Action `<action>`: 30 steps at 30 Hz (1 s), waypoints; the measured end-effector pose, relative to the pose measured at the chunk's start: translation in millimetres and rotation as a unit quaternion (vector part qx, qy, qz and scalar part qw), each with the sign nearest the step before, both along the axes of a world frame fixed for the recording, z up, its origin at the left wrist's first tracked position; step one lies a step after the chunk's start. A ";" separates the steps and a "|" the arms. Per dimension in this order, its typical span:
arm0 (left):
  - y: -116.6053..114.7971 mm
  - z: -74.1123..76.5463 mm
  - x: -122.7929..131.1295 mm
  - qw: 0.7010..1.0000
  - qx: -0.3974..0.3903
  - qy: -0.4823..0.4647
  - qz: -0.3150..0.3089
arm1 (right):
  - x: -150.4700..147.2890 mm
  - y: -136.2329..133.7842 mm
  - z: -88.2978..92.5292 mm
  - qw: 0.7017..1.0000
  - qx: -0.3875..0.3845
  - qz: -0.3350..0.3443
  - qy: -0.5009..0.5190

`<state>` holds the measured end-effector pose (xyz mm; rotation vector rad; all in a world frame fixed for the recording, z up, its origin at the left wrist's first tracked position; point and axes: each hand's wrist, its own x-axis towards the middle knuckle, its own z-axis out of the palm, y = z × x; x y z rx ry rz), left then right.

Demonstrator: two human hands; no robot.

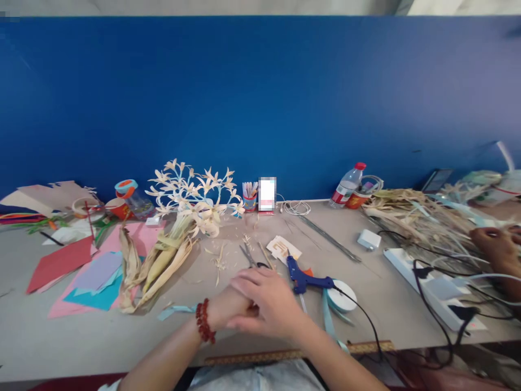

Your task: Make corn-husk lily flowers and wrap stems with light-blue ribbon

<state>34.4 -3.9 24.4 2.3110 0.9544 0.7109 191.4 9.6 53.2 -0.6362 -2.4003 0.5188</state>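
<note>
My left hand [232, 305], with a red bead bracelet [204, 321] at its wrist, lies over the table's near side. Its fingers are hidden under my right hand [271, 304], which is wrapped across it, fingers above and thumb below. Just beyond them lie scissors [249, 256], their handles partly covered by my hands. A blue glue gun [307, 278] rests to the right, beside a roll of pale blue ribbon [342, 296]. At the left, dried corn husks [163, 266] lie below a bunch of pale husk flowers [199, 198].
Coloured paper sheets [87, 277] cover the left side. A white power strip [431, 290] with black cables lies at the right, near another person's hand [494, 247] and loose husks [407, 212]. A bottle [347, 184], thin wires [331, 239] and a phone [267, 195] stand or lie farther back.
</note>
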 end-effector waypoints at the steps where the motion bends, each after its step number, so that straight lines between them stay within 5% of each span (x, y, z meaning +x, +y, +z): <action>1: -3.7 7.6 -3.6 0.999 -0.014 -0.026 -0.027 | 2.2 3.7 -3.6 1.000 -0.018 0.002 0.003; 4: -16.9 25.8 -22.5 0.966 -0.055 -0.250 -0.031 | 21.1 14.8 -21.7 0.995 -0.065 -0.063 0.043; 6: -23.6 31.9 -25.6 0.937 0.007 -0.349 0.029 | 28.1 14.7 -37.1 0.981 -0.103 -0.146 0.075; 8: -26.3 32.6 -12.6 0.957 0.101 -0.270 0.043 | 23.9 5.8 -47.1 0.971 -0.108 -0.191 0.097; 11: -22.5 25.5 17.0 0.981 0.179 -0.040 -0.058 | 12.4 -14.0 -37.8 0.985 -0.052 -0.140 0.083; 15: -14.1 1.7 -5.4 0.993 0.095 0.066 0.028 | 35.2 -20.4 2.1 1.000 0.005 0.014 -0.010; 17: -13.0 -16.5 -46.1 0.978 0.067 0.097 0.173 | 64.3 -13.3 12.7 0.998 0.007 -0.062 0.006; 20: -7.8 -39.7 -102.5 0.952 0.047 0.105 0.283 | 102.7 -1.6 4.7 0.953 0.004 -0.289 0.094; 22: 1.8 -45.6 -117.1 0.941 0.046 0.145 0.303 | 109.4 2.2 -9.4 0.937 -0.045 -0.333 0.092; 26: 28.8 -43.5 -90.3 0.930 0.070 0.214 0.291 | 80.0 -0.8 -29.4 0.970 -0.099 -0.220 0.040; 30: 39.7 -47.1 -59.3 0.933 0.091 0.287 0.197 | 63.8 -7.5 -34.1 0.986 -0.072 -0.146 -0.015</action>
